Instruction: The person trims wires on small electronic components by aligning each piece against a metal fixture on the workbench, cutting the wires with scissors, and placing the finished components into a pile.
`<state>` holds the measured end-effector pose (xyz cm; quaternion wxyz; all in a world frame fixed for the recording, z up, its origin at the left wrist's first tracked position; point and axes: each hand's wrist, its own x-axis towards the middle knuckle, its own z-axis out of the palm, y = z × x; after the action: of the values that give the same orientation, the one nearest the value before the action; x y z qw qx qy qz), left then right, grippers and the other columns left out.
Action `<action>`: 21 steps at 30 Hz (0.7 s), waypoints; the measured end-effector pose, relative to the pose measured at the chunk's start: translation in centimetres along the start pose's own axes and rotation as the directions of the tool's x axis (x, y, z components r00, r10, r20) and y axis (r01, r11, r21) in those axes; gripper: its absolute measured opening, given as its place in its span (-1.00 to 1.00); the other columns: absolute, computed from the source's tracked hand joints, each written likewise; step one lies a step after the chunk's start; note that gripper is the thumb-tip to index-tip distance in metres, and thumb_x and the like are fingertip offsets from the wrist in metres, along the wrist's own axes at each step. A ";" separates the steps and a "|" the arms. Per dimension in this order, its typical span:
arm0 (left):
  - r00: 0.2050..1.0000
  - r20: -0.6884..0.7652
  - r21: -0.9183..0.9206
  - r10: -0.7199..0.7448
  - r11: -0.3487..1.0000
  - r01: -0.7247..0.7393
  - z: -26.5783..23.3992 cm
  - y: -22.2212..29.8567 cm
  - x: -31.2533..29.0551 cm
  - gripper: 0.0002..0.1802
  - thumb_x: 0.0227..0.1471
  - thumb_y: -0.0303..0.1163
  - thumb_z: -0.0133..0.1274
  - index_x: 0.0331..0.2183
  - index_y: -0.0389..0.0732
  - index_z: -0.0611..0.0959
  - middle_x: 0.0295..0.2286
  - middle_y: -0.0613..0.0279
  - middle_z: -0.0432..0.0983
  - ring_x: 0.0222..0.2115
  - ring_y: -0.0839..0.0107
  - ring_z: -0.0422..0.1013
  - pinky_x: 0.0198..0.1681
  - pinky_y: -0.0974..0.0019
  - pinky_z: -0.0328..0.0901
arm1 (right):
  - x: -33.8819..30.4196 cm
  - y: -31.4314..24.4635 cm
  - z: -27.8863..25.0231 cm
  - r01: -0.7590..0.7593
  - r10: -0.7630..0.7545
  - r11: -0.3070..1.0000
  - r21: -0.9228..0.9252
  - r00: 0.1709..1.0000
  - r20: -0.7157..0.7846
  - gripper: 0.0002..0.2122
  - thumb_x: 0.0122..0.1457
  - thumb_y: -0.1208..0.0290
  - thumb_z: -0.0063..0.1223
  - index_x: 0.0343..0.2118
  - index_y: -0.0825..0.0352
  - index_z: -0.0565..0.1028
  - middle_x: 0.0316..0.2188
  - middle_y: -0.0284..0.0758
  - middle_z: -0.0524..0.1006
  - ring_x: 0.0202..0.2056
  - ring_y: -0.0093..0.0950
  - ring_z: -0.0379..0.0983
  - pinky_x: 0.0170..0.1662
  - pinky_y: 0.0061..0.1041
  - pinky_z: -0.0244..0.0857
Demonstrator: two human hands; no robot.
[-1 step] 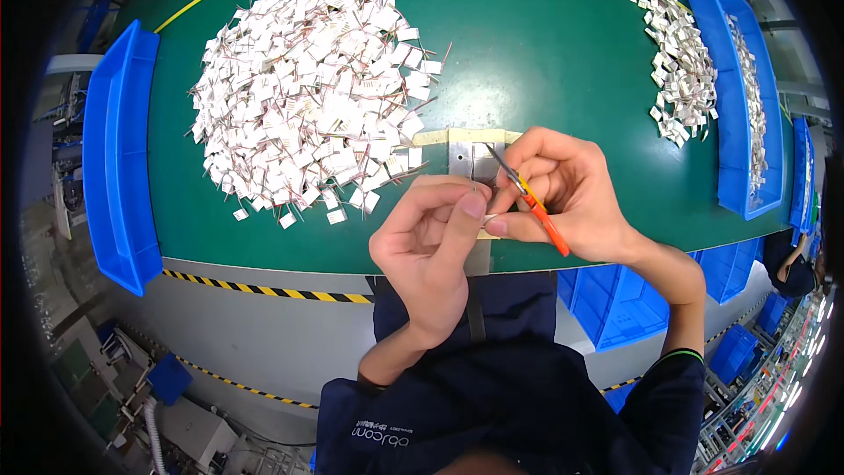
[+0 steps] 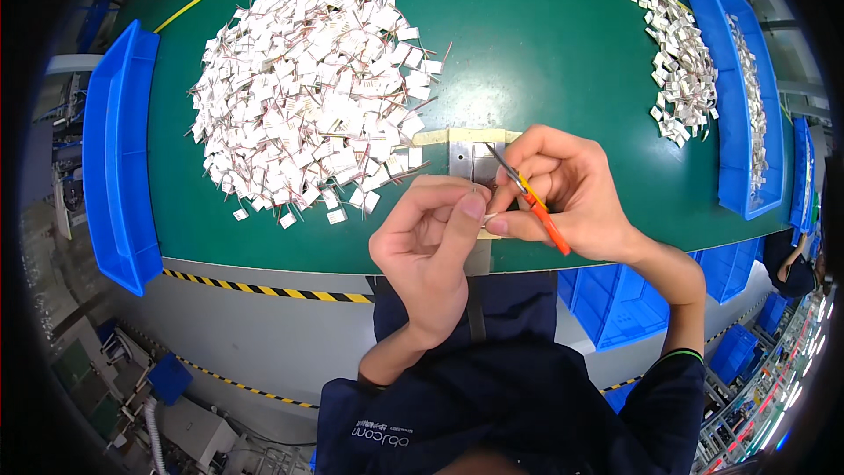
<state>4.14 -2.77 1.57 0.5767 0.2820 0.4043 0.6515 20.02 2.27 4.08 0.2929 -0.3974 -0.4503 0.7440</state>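
Close together over the near edge of the green table, my two hands work at the same spot. My left hand is closed in a pinch, thumb against forefinger; the tiny piece between the fingertips is mostly hidden. Curled around a slim hand tool with a dark pointed tip and an orange-yellow handle, my right hand has its thumb next to the left fingertips. Just beyond the hands, a small metal block is fixed to the table with pale tape. On the left spreads a big heap of white connectors with short wires.
A smaller heap of white connectors lies at the far right, beside a blue bin holding more of them. Another blue bin stands along the left edge. Blue crates sit below the table at right. Another person appears at the right rim.
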 end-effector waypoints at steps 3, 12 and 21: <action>1.000 0.025 -0.010 0.013 1.000 -0.012 -0.2 0.3 0.1 -0.94 0.05 -0.64 0.07 -0.37 -0.44 0.53 -0.38 0.13 0.48 -0.35 0.51 0.42 -0.21 0.48 0.29 | -0.2 -0.7 -0.4 -0.017 0.016 1.000 0.011 0.998 0.068 -0.71 0.02 0.64 0.23 -0.23 0.42 0.35 -0.47 -0.33 0.55 -0.52 -0.83 0.39 -0.50 -0.81 0.15; 0.996 0.088 -0.112 -0.016 0.993 0.026 -0.3 0.7 0.0 -0.90 0.03 -0.60 0.08 -0.47 -0.36 0.48 -0.45 0.15 0.45 -0.43 0.50 0.35 -0.28 0.47 0.24 | -0.4 -1.6 -2.1 -0.108 0.093 0.993 0.037 0.955 0.281 -0.82 0.06 0.61 0.15 -0.29 0.46 0.40 -0.52 -0.35 0.54 -0.57 -0.82 0.40 -0.56 -0.81 0.11; 0.991 0.130 -0.144 -0.036 0.988 0.055 -0.7 0.3 -0.1 -0.89 0.00 -0.62 0.08 -0.49 -0.36 0.47 -0.45 0.16 0.40 -0.41 0.49 0.31 -0.27 0.46 0.22 | -0.5 -1.4 -2.2 -0.112 0.097 0.993 0.031 0.943 0.319 -0.86 0.06 0.64 0.13 -0.31 0.50 0.46 -0.50 -0.32 0.59 -0.57 -0.81 0.43 -0.58 -0.82 0.12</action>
<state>3.38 -3.03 1.45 0.6353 0.2701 0.3240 0.6469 22.25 3.42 4.89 0.1865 -0.2889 -0.4515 0.8233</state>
